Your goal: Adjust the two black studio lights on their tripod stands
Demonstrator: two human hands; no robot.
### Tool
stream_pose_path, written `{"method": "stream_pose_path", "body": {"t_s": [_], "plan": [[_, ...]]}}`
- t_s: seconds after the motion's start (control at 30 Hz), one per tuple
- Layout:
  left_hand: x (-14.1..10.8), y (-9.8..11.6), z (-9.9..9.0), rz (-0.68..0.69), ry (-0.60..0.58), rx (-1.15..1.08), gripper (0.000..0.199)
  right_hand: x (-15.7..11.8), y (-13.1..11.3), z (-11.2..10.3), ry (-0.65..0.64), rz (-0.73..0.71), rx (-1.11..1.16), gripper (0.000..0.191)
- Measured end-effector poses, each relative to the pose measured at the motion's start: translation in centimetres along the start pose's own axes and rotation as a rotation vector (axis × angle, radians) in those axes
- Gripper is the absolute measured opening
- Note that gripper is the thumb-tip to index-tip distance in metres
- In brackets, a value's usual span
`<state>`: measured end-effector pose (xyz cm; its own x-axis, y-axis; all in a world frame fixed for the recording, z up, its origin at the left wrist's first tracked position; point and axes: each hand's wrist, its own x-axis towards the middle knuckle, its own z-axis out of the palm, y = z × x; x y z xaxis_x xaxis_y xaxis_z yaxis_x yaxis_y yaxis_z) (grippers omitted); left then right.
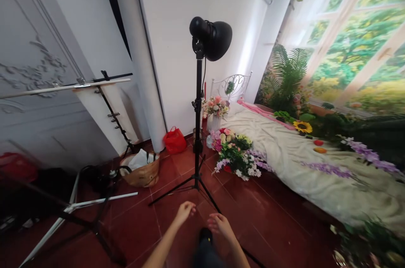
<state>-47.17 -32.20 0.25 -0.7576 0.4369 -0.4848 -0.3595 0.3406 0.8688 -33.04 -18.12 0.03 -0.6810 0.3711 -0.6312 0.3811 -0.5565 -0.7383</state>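
Note:
My left hand [184,212] is held out low in front of me, its fingers loosely bent and nothing seen in it. My right hand [220,223] is beside it, palm turned inward, fingers curved and slightly apart, also holding nothing that I can see. Just beyond both hands stands a black light stand [197,141] on a spread tripod base [195,177]. A black lamp [218,40] is mounted at its top, its shade facing right. Neither hand appears to touch the stand. My shoe [205,234] shows between my hands on the red tiled floor [177,234].
Right, a bed with a cream cover [268,137] bears purple flowers [332,169] and a sunflower [303,127]. Artificial bouquets [236,154] lie beside it. A basket [141,174], a red bag [175,140], a backdrop crossbar [63,87] and white stand legs [104,200] are left.

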Motion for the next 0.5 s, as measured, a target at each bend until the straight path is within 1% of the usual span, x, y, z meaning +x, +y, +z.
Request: {"method": "stream_pose_path", "body": {"t_s": [0.07, 0.17, 0.23, 0.3, 0.37, 0.4, 0.43, 0.5], "plan": [[3.8, 6.6, -0.2, 0.176, 0.045, -0.016, 0.032, 1.8, -3.3, 0.0, -0.019, -0.020, -0.013, 0.027], [9.0, 17.6, -0.1, 0.469, 0.151, -0.031, 0.029, 5.0, -7.9, -0.3, -0.050, -0.070, -0.068, 0.026], [11.9, 24.7, 0.1, 0.651, 0.230, -0.076, 0.031, 7.4, -10.7, -0.4, -0.073, -0.119, -0.115, 0.028], [14.0, 31.0, 0.3, 0.806, 0.284, -0.118, 0.038, 9.9, -13.3, -0.3, -0.089, -0.154, -0.174, 0.031], [15.2, 36.2, 0.6, 0.899, 0.306, -0.160, 0.043, 12.3, -15.9, 0.1, -0.107, -0.188, -0.243, 0.031], [15.6, 38.4, 0.7, 0.926, 0.307, -0.181, 0.043, 13.4, -17.2, 0.4, -0.116, -0.214, -0.281, 0.030], [15.8, 40.4, 0.8, 0.950, 0.299, -0.199, 0.042, 14.5, -18.5, 0.9, -0.126, -0.247, -0.321, 0.028], [16.1, 43.3, 0.9, 0.991, 0.270, -0.220, 0.038, 16.5, -21.2, 1.9, -0.132, -0.334, -0.416, 0.024]]}}
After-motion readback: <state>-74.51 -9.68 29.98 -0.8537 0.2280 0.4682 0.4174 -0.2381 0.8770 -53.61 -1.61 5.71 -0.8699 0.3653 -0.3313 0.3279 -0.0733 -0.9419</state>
